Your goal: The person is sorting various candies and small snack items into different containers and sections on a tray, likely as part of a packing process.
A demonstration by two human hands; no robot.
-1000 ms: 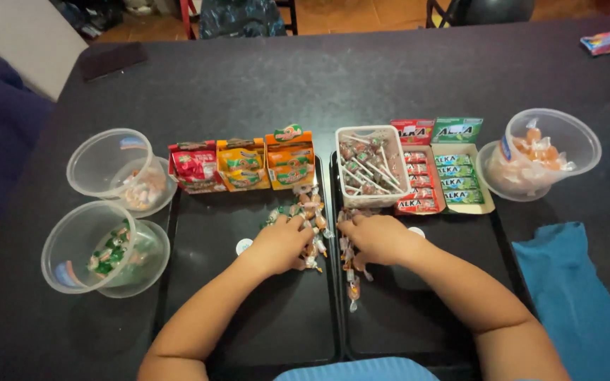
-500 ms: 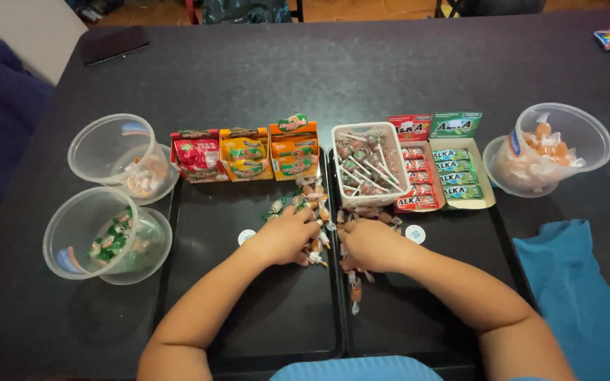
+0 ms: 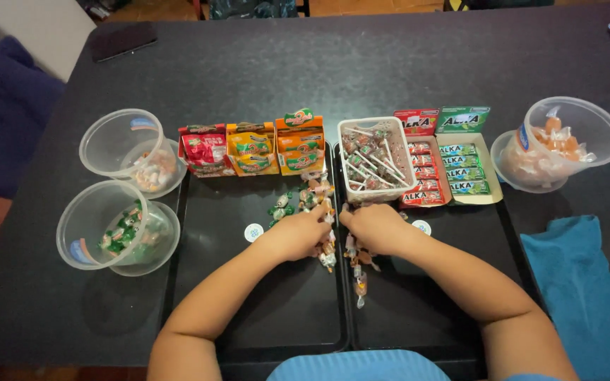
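black desk spreads under everything, with a blue cloth at its right edge. two black trays lie side by side on it. at the desk's left stand two clear plastic bowls with a few wrapped sweets in them, and at the right another clear bowl of orange ones. along the trays' far edge sit three small cartons, red, orange and orange, then a white basket of lollipops, then red and green boxes of candy packs. a loose pile of wrapped candies straddles the seam between the trays. the left hand rests on the pile, fingers curled over; the right hand lies just beside it, fingers bent at the pile's edge. each grip looks partly closed, but i cannot tell whether either has a candy pinched, since the fingertips are hidden.
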